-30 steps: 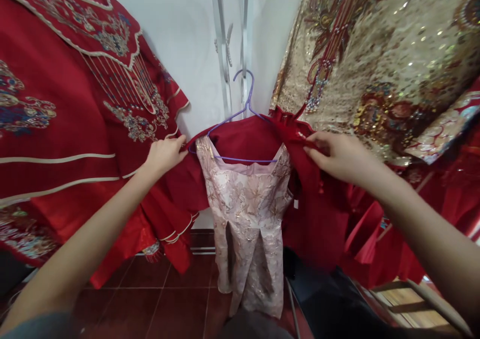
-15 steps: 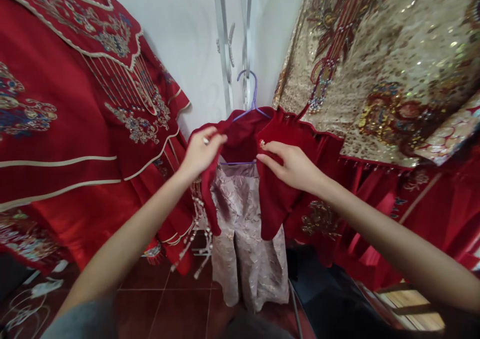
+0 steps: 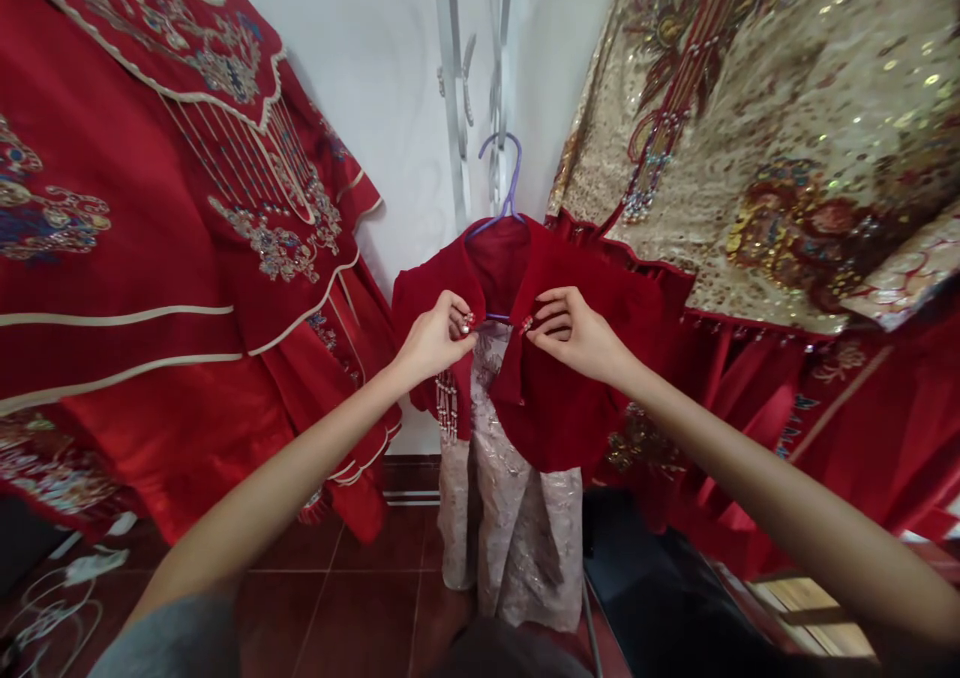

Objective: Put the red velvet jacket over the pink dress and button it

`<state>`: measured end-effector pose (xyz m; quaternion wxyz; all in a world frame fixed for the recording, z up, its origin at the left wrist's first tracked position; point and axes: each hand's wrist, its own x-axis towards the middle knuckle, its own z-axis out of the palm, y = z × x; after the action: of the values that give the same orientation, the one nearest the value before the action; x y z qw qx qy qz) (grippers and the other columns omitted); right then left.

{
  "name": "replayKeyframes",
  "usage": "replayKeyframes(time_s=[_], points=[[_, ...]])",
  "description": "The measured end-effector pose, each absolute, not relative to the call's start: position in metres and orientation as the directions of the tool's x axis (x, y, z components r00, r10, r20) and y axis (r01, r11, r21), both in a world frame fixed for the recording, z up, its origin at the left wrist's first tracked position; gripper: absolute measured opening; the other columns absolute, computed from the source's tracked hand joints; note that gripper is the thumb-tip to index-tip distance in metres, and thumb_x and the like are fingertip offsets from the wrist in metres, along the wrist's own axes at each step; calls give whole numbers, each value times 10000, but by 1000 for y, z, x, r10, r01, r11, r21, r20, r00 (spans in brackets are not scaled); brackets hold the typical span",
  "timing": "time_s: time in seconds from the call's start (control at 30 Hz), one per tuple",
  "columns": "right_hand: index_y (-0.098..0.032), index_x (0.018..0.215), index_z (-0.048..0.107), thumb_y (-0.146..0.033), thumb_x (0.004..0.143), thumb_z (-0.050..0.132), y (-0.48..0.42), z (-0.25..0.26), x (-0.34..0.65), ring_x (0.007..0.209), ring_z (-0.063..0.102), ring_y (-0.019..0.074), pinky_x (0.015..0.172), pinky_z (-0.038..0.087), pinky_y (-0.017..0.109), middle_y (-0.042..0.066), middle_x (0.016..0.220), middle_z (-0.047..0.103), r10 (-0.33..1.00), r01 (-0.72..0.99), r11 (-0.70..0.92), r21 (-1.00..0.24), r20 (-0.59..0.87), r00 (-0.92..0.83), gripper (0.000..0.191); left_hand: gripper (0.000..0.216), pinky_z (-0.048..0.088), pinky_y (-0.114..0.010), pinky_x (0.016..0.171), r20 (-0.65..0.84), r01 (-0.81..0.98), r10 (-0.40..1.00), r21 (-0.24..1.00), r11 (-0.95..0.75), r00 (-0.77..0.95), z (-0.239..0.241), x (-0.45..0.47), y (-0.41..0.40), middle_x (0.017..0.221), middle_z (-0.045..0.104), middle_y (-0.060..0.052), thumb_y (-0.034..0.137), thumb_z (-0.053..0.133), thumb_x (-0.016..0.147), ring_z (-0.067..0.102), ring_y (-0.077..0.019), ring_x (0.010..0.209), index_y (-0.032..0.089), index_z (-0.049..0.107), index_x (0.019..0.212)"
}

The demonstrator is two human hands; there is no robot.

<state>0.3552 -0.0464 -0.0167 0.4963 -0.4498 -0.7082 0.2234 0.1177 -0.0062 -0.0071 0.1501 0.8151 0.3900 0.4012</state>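
A small red jacket [image 3: 570,398] hangs over a pale pink brocade dress [image 3: 517,538] on a purple hanger [image 3: 504,183], straight ahead of me. My left hand [image 3: 435,338] pinches the jacket's left front edge near the collar, beside a small pearl-like fastening. My right hand [image 3: 574,330] pinches the right front edge at the same height. The two edges are close together with a narrow gap between them. A beaded tassel [image 3: 447,406] dangles below my left hand.
A large embroidered red robe [image 3: 150,258] hangs at the left. A gold sequined robe [image 3: 765,128] hangs at the right above more red fabric. A metal rack pole [image 3: 454,88] stands against the white wall. Dark red floor tiles [image 3: 352,608] lie below, with a white cable at the lower left.
My hands have drawn the jacket's two front edges from wide apart to nearly meeting at the collar. The pink dress is now mostly covered by the jacket.
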Motion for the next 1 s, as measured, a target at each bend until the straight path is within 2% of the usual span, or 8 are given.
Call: replayKeyframes(time_s=[0.1,0.23,0.4,0.5,0.63,0.77,0.9,1.0], points=[[-206,1096,516,-307,737,672,-46,-19,356,797,662,167,702,584,329,72,996,626,860,433,501,-750,488,-149,404,270,505,-267,697,590,468,719,551,-691,367,-18,127,-9,886,622,-20,176,620,752,625,-142,781,225,460,963],[-205,1015,599,-308,770,648,-45,-19,353,820,646,173,708,577,336,74,977,652,847,465,520,-717,504,-170,270,226,525,-282,773,648,385,710,602,-699,275,-21,146,-11,918,643,-42,170,600,798,641,-141,824,212,479,985],[-217,866,580,-420,719,728,-39,-21,347,912,664,189,850,563,374,48,945,681,855,186,519,-834,509,-101,291,214,529,-291,835,736,312,654,588,-746,177,-15,167,-20,937,664,-40,193,611,823,654,-142,875,217,520,1014],[-218,794,549,-449,654,783,-37,-22,345,911,678,191,934,531,394,36,900,692,865,52,501,-864,502,-11,358,247,544,-284,799,691,293,695,635,-715,199,-19,171,-20,943,688,-42,147,628,798,670,-141,847,217,551,1022],[-209,783,561,-431,584,835,-37,-23,346,913,682,189,970,511,397,36,892,699,890,-38,456,-889,454,47,405,234,548,-286,774,650,282,740,687,-669,171,-26,171,-17,956,715,-42,166,636,811,688,-153,870,230,587,1030],[-211,893,604,-449,571,843,-39,-21,351,873,682,191,931,531,414,28,861,697,895,-4,446,-895,446,-5,467,218,546,-286,745,649,256,757,721,-643,73,-29,170,-18,888,716,-29,211,697,778,696,-167,862,229,560,946],[-193,872,643,-467,615,813,-41,-16,354,863,676,190,910,532,399,50,885,711,868,97,496,-863,489,-89,413,131,546,-289,741,641,253,759,720,-646,113,-29,168,-19,905,713,-35,209,684,782,694,-169,858,217,570,846],[-198,910,656,-452,651,792,-42,-12,351,870,672,190,890,535,387,46,891,709,845,129,533,-836,522,-113,388,111,548,-303,764,645,256,752,711,-655,134,-29,166,-19,911,712,-35,210,671,789,692,-174,869,219,584,857]])
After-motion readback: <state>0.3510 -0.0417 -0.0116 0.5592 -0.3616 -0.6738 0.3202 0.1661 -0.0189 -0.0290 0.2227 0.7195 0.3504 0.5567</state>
